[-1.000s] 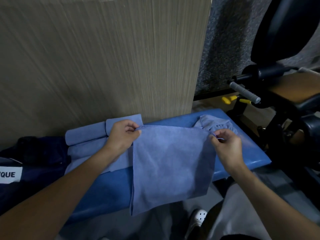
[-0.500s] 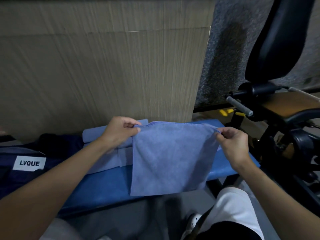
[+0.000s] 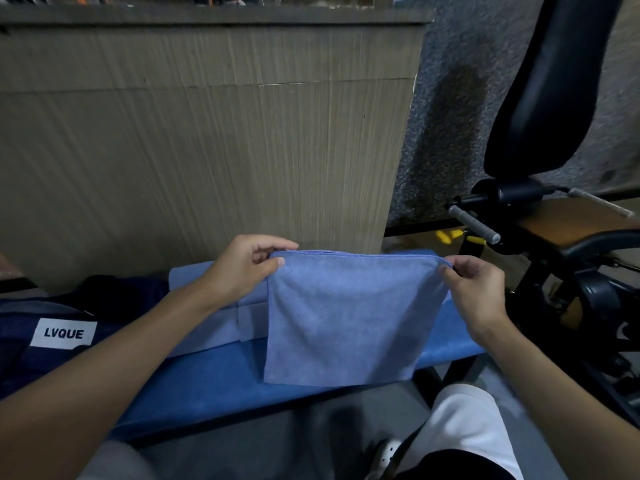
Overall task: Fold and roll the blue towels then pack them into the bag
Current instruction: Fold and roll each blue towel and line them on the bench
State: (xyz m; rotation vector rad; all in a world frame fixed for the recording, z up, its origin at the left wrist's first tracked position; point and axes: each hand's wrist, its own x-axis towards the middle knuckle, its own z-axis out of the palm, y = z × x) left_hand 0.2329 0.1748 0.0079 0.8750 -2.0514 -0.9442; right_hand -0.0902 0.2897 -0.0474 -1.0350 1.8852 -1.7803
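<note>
A light blue towel hangs folded in front of me above the blue padded bench. My left hand pinches its top left corner. Its top right corner is pinched by my right hand. The top edge is stretched level between the two hands and the lower edge hangs over the bench's front. More blue towels lie folded and rolled on the bench behind my left wrist. A dark navy bag with a white LVQUE label sits at the left end of the bench.
A wood-grain panel stands right behind the bench. To the right is a black exercise machine with a padded back and a grey handle. Yellow pieces lie on the floor beyond. My leg in white shorts is below.
Both hands have lifted the towel off the bench and pulled its top edge taut. The crumpled towel at the bench's right end is now hidden behind it.
</note>
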